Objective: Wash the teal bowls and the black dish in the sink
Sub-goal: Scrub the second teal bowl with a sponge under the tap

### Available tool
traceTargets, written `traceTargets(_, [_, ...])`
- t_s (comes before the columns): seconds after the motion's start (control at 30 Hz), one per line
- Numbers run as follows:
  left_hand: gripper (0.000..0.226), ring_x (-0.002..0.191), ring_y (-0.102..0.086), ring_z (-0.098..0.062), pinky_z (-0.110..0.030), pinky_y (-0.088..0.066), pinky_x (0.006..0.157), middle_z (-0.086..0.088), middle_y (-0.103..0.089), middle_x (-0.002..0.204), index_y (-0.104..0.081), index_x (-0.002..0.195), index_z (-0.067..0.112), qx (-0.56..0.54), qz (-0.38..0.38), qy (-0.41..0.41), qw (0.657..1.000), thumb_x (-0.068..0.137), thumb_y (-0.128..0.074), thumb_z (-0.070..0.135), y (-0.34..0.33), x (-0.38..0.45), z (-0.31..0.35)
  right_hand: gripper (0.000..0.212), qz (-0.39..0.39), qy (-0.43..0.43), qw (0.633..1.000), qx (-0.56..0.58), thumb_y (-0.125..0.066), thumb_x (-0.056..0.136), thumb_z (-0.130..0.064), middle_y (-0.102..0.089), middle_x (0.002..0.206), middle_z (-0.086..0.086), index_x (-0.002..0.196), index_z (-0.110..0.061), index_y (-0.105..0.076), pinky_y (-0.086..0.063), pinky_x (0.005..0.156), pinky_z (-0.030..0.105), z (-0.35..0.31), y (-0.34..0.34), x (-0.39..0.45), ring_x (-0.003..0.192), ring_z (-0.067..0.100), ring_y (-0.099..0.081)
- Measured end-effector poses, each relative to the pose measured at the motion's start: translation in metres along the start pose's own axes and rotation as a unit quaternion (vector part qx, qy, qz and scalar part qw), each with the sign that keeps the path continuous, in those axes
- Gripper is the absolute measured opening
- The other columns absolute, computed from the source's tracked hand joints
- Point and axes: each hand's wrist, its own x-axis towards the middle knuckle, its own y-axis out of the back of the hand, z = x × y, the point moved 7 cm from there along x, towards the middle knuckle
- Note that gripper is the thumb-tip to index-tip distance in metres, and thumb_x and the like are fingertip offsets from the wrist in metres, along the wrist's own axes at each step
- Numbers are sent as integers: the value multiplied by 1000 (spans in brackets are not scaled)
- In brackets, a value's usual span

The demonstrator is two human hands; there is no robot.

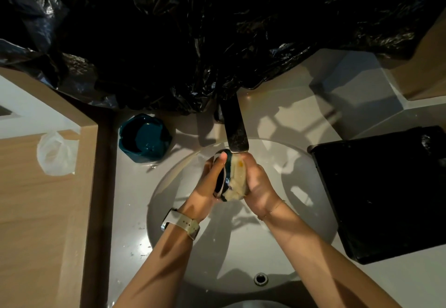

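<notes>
Draping over the counter's back, black plastic sheeting (217, 30), black dish (386, 194) right of the round sink (169, 211), one teal bowl (144, 137) at its upper left, another teal bowl (223, 182) under the faucet (235, 129), left hand (210, 187) gripping it, right hand (258, 182) clutching a soapy sponge (237, 182) against it.

Two bare forearms, without sleeves, enter from the lower edge of the view. The left wrist carries a watch (180, 223) on a pale, off-white strap with a row of small holes and a dark case at its outer side. The right wrist carries a thin chain bracelet (272, 210). The left hand (207, 187) and right hand (258, 182) wear no gloves.
</notes>
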Motion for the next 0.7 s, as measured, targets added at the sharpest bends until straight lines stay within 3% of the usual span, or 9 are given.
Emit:
traceTargets(0.07, [49,104,-70,-22,-42,-57,90,-7,-70,117,-58,121,27,54,74,-29,995,82,-64,56,8,0,9,45,-4,-16,1000,-10,-67,81,-47,-71,100,17,99,-5,-69,-53,94,41,2,4,3,92,27,-69])
traceTargets(0.17, [22,95,-67,-9,-23,-52,82,7,-71,101,-57,106,33,154,127,-108,974,88,-68,41,12,-1,27,38,3,-22,1000,1,-56,92,-44,-72,96,14,102,-10,-69,-55,79,37,3,13,0,90,25,-69])
traceTargets(0.27, [19,96,-70,-11,-29,-55,86,11,-74,96,-64,104,30,183,113,-143,966,89,-68,40,11,-6,30,34,-64,-5,997,39,-44,101,-30,-62,112,6,128,-13,-53,-49,88,35,1,14,-4,98,22,-61])
traceTargets(0.37, [41,119,-63,-29,-52,-48,103,-9,-69,123,-63,124,12,-7,13,-58,998,98,-53,42,19,-5,12,35,-104,-34,987,117,-38,102,-20,-57,120,8,136,-14,-46,-51,85,37,-7,13,-9,98,21,-60])
traceTargets(0.43, [47,132,-52,-33,-52,-42,109,-16,-57,140,-52,139,7,-127,-66,9,990,104,-39,37,16,-6,-2,34,-74,-59,987,131,-37,103,-24,-58,120,12,130,-9,-51,-50,85,38,-5,13,-5,101,25,-59])
traceTargets(0.5, [45,134,-48,-38,-52,-43,109,-20,-52,144,-50,141,5,-197,-52,27,979,104,-41,30,17,-5,-8,42,-46,-61,988,131,-36,102,-37,-64,111,16,112,-5,-61,-46,91,39,0,8,-5,100,28,-60])
traceTargets(0.57, [40,125,-57,-39,-52,-48,103,-20,-59,136,-56,133,3,-230,1,13,973,101,-48,26,17,-6,-6,56,-29,-1,998,63,-33,100,-49,-69,107,17,112,-4,-63,-47,98,41,4,10,0,100,30,-64])
traceTargets(0.63, [31,110,-68,-34,-48,-54,93,-17,-69,122,-65,119,6,-215,47,8,975,96,-56,25,15,-8,-3,68,-28,87,995,26,-32,97,-57,-71,91,16,109,3,-60,-54,86,37,2,14,-4,88,32,-66])
traceTargets(0.7, [33,103,-71,-31,-42,-56,84,-15,-72,116,-66,117,8,-172,75,0,982,91,-63,28,16,-9,-1,61,-28,197,980,-24,-36,96,-57,-65,75,16,97,1,-54,-56,82,39,-2,18,-11,75,33,-62])
